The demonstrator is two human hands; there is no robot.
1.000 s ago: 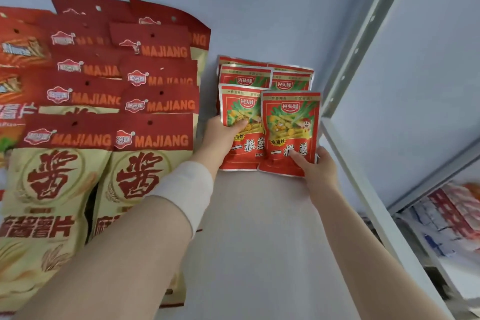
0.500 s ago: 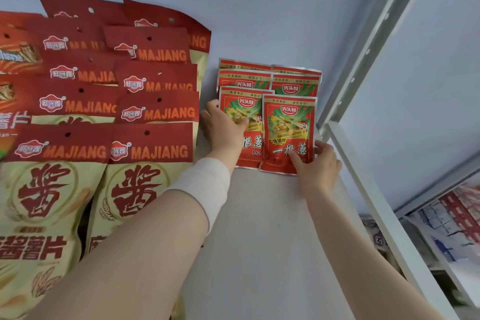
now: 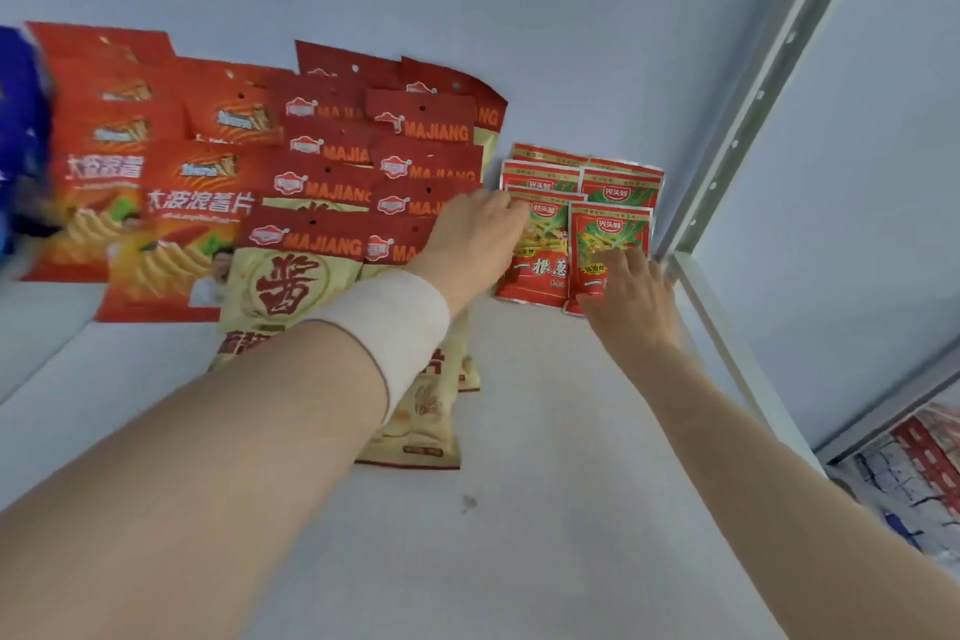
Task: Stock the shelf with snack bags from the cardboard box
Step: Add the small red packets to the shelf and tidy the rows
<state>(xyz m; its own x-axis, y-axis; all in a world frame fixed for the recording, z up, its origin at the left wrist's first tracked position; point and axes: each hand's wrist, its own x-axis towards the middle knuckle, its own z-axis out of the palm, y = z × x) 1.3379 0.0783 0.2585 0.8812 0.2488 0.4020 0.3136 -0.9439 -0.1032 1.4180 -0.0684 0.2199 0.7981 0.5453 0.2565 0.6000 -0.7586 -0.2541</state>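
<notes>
Small red snack bags stand in two rows at the back right of the white shelf (image 3: 519, 483). My left hand (image 3: 472, 234), with a white band at the wrist, touches the upper left edge of the front-left small bag (image 3: 540, 270). My right hand (image 3: 628, 296) lies with spread, straight fingers on the lower front of the front-right small bag (image 3: 610, 234). More small bags (image 3: 621, 190) stand right behind these two. The cardboard box is out of view.
Tall MAJIANG bags (image 3: 306, 244) fill the shelf left of the small ones, with orange chip bags (image 3: 171, 224) and a blurred blue bag (image 3: 21, 146) further left. A perforated metal upright (image 3: 753, 94) and side rail (image 3: 711, 322) bound the right. Goods (image 3: 914, 473) lie lower right.
Both front small bags have gone further back against the row behind. My left hand slid up to its bag's top left edge; my right hand's fingers now lie flat on its bag.
</notes>
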